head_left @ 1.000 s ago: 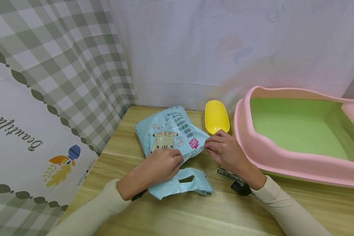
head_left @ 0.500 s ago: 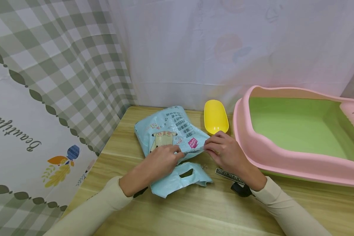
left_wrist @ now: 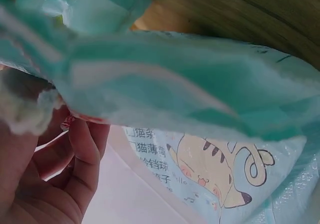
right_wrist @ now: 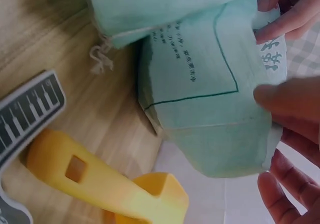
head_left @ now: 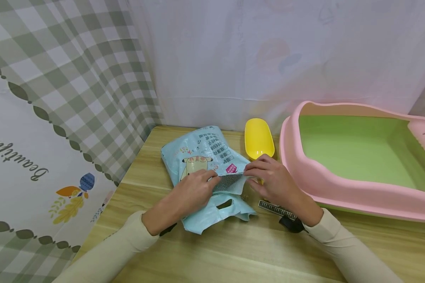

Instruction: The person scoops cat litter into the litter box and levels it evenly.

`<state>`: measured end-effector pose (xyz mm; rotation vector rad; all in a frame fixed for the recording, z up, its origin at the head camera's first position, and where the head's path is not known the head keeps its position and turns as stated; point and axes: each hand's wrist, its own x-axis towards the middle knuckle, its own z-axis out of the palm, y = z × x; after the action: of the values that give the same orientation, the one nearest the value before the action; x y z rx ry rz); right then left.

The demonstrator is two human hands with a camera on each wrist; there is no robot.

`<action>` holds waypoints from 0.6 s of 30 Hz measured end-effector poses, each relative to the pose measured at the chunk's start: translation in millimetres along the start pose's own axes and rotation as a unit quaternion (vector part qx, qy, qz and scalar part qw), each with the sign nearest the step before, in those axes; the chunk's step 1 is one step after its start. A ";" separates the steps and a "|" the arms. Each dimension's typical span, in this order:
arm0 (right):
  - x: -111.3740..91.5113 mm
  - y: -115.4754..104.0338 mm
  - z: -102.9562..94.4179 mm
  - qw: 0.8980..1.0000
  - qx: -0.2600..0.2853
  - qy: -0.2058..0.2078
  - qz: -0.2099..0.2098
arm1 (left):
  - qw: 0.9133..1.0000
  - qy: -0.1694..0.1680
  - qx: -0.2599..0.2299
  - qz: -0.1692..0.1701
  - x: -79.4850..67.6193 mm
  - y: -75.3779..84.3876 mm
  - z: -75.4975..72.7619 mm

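Note:
A light blue cat litter bag (head_left: pixel 219 149), printed with a cartoon cat, lies on the wooden table. My left hand (head_left: pixel 198 186) pinches the upper edge of its mouth near the middle. At the right corner of that mouth, my right hand (head_left: pixel 274 177) holds the edge between thumb and fingers. Grey speckled contents show in the gap between both hands. In front of the mouth lies a blue strip (head_left: pixel 205 220) with a handle hole. In the right wrist view, the thumb (right_wrist: pixel 285 96) presses the bag's side, which carries printed lines.
Behind my right hand lies a yellow scoop (head_left: pixel 258 137). A pink-rimmed litter box (head_left: pixel 361 192) with a green inside stands on the right. Beneath my right wrist is a dark flat piece (head_left: pixel 274 207) with a row of white marks. Curtains hang behind and left.
The bag's mouth has opened between my hands, exposing grey contents that were covered before. The strip with the handle hole has shifted a little; both hands keep nearly the same place.

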<state>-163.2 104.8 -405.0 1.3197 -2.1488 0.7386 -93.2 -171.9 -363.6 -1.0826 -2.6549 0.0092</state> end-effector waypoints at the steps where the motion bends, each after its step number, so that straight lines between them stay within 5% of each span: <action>1: 0.3 0.3 -0.4 1.000 0.001 -0.002 0.000 | 1.000 -0.001 0.000 -0.002 0.1 0.0 -0.8; 18: 3.3 4.6 -4.2 0.999 -0.017 -0.030 0.016 | 0.999 -0.037 -0.003 -0.016 -0.2 -1.1 -4.1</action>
<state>-168.1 107.3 -400.6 1.3071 -2.2246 0.6809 -92.8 -173.2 -359.6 -1.0614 -2.7402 0.0363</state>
